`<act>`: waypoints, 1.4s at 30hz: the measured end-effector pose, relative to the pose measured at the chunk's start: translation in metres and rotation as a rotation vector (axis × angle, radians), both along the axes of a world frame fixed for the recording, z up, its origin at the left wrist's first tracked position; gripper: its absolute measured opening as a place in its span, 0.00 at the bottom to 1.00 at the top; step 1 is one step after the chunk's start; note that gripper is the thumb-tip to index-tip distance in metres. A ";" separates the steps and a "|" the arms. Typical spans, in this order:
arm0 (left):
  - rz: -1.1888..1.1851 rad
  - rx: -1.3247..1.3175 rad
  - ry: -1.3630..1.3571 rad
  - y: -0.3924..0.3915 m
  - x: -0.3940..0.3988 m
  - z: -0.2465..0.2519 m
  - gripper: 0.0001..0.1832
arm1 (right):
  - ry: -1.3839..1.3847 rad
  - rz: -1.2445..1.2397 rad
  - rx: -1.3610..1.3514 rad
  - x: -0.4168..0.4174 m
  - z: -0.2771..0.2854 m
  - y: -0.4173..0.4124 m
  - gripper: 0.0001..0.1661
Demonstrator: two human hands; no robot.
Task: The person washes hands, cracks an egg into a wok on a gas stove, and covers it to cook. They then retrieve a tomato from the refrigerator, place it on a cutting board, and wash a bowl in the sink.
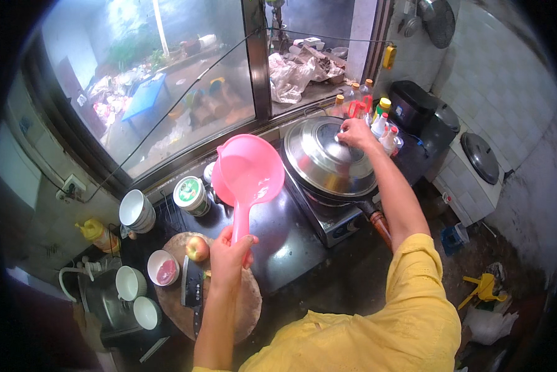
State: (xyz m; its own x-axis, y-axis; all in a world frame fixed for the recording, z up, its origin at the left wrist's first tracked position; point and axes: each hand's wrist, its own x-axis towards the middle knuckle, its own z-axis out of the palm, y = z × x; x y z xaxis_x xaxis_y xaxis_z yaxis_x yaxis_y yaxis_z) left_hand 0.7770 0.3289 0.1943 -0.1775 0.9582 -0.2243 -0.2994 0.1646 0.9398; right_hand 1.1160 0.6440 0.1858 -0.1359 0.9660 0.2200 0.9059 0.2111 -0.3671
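My left hand [233,249] grips the handle of a pink plastic water ladle [255,167], held up over the dark countertop [278,246]. With its fingers around the lid knob, my right hand [355,134] reaches across a domed metal lid [313,160]. That lid rests on a dark wok [325,197] standing on a stove [339,228]. A wooden-handled wok grip [380,225] points toward me. Beneath my left forearm lies a round wooden chopping board [246,302]. It bears a cleaver [193,286], an onion-like round item [197,248] and a white bowl with raw meat [166,272].
Several bottles [383,107] crowd behind the wok, below the window. Left of the ladle stands a white tub with a green lid [191,194]. Stacked bowls [138,211] are near the wall. More bowls [131,283] sit by the sink [108,304]. A cable [194,81] crosses the window.
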 end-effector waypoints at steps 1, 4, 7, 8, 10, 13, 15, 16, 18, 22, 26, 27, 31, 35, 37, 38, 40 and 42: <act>-0.012 0.003 0.022 0.003 0.001 0.003 0.16 | 0.025 0.053 0.033 0.008 0.007 0.001 0.19; -0.035 0.009 0.087 0.010 0.006 0.009 0.16 | 0.258 0.046 -0.027 0.027 0.034 -0.004 0.12; -0.044 0.016 0.138 0.018 0.012 0.013 0.15 | 0.521 0.017 -0.080 0.047 0.059 -0.015 0.12; -0.057 0.021 0.142 0.022 0.014 0.012 0.15 | 0.558 0.014 -0.061 0.056 0.065 -0.020 0.12; -0.061 0.029 0.190 0.027 0.019 0.015 0.15 | 0.601 -0.034 -0.063 0.061 0.078 -0.033 0.13; -0.065 0.051 0.305 0.037 0.025 0.017 0.14 | 0.640 -0.067 -0.031 0.074 0.078 -0.033 0.13; -0.079 0.090 0.372 0.043 0.029 0.019 0.14 | 0.680 -0.061 -0.008 0.080 0.079 -0.036 0.12; -0.082 0.099 0.413 0.046 0.030 0.019 0.15 | 0.708 -0.050 0.002 0.082 0.079 -0.039 0.12; -0.087 0.115 0.492 0.052 0.031 0.017 0.16 | 0.758 -0.032 0.008 0.086 0.079 -0.041 0.12; -0.074 0.166 0.607 0.061 0.034 0.009 0.17 | 0.811 -0.019 0.007 0.090 0.079 -0.045 0.11; -0.060 0.204 0.726 0.066 0.038 0.004 0.19 | 0.810 -0.028 0.037 0.093 0.078 -0.046 0.10; -0.057 0.215 0.765 0.067 0.039 0.004 0.19 | 0.818 -0.025 0.041 0.095 0.077 -0.045 0.10; -0.056 0.253 0.843 0.069 0.043 0.004 0.20 | 0.827 -0.016 0.055 0.094 0.075 -0.048 0.10; -0.040 0.300 0.899 0.073 0.043 -0.004 0.18 | 0.812 -0.028 0.042 0.094 0.073 -0.046 0.11; -0.022 0.329 0.932 0.074 0.043 -0.006 0.17 | 0.814 -0.020 0.034 0.089 0.073 -0.046 0.11; -0.013 0.343 0.949 0.073 0.044 -0.005 0.17 | 0.815 -0.015 0.030 0.087 0.073 -0.046 0.12; -0.008 0.358 0.965 0.075 0.045 -0.006 0.17 | 0.825 -0.020 0.032 0.088 0.070 -0.044 0.12; -0.010 0.355 0.971 0.076 0.045 -0.006 0.17 | 0.831 -0.025 0.039 0.087 0.067 -0.042 0.13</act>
State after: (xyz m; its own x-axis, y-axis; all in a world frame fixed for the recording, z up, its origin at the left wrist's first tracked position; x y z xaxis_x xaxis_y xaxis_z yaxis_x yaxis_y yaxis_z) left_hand 0.8220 0.4047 0.1879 -0.1231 0.9436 0.3073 0.6140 -0.1709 0.7706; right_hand 1.2031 0.6021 0.2528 0.1070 0.9561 0.2729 0.3475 0.2212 -0.9112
